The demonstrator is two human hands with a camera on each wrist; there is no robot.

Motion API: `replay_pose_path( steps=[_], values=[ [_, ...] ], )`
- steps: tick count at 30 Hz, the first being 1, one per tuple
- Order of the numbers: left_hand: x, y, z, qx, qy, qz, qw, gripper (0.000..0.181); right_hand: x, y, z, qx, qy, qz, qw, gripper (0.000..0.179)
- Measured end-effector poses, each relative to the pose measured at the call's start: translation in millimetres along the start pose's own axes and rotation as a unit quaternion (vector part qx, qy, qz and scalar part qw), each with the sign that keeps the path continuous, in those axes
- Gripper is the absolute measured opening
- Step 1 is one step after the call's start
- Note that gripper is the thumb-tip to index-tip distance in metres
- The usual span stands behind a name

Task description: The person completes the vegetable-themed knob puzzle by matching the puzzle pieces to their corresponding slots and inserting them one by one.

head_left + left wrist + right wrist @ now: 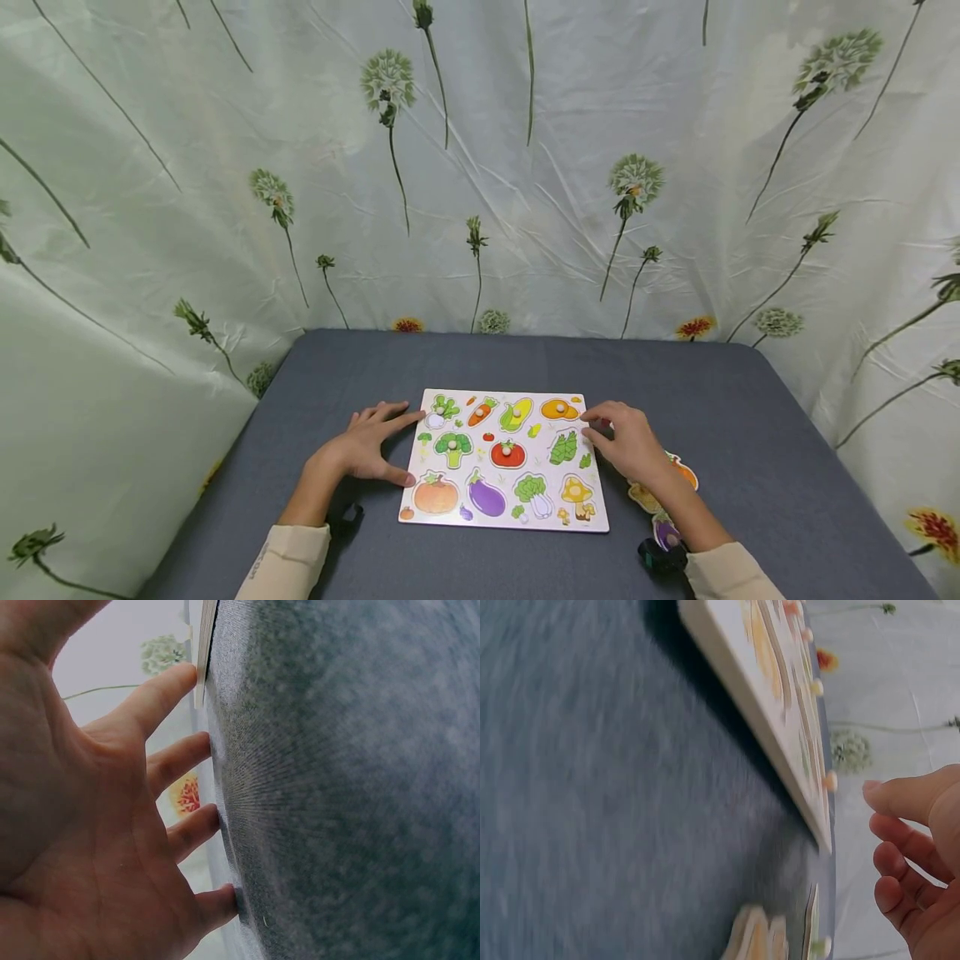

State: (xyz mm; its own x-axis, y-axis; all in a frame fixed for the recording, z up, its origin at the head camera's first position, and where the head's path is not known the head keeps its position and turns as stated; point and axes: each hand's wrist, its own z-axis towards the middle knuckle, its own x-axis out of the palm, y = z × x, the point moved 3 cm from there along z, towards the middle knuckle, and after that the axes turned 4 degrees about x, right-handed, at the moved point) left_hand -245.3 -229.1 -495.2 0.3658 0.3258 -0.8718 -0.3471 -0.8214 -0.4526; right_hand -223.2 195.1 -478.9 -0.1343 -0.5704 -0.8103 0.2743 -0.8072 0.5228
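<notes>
Wrinkly pale fabric with a dandelion print [510, 183] hangs behind the table, which has a plain blue-gray cover [352, 358]. Pretty tidy setup tbh.

Lying flat on that cover, between the two hands, is a white veggie puzzle board [482, 458]. Going by which shapes show a knob, I'd call it roughly half filled: the turnip [437, 420], carrot [481, 413], corn [515, 414], potato [558, 409], broccoli [453, 451] and tomato [508, 455] all look seated. Looks like the asparagus slot [563, 448], plus the pumpkin [435, 496], eggplant [487, 497], bok choy [533, 495] and mushroom [577, 490] slots along the bottom row, only have the printed picture, so those are probably what's left.

Loose pieces sit just right of the board, partly under the right forearm. I can pick out an orange one [686, 473], a yellowish one [643, 497] and a purple one [664, 532]; the arm blocks some of it, so no proper count, sorry.

As for containers, the board's cutouts are the only holders I can spot. No box or bowl for the spares, they're right on the cloth.

Left hand [364, 443] is spread wide, thumb and index finger touching the board's left edge. Right hand [624, 437] is near the upper right corner, by the potato, fingers loosely bent with a gap to the thumb. In the right wrist view it's pinching nothing and sits apart from the nearest knob [831, 781].
</notes>
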Motion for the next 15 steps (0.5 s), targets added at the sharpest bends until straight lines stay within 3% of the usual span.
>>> replay_pose_path(
  steps=[15],
  values=[
    [-1.1, -2.1, -1.3, 0.009, -0.003, -0.006, 0.9999, 0.11, -17.0, -42.9, -2.7, 0.037, -0.02, 0.002, 0.9991, 0.016]
  ],
)
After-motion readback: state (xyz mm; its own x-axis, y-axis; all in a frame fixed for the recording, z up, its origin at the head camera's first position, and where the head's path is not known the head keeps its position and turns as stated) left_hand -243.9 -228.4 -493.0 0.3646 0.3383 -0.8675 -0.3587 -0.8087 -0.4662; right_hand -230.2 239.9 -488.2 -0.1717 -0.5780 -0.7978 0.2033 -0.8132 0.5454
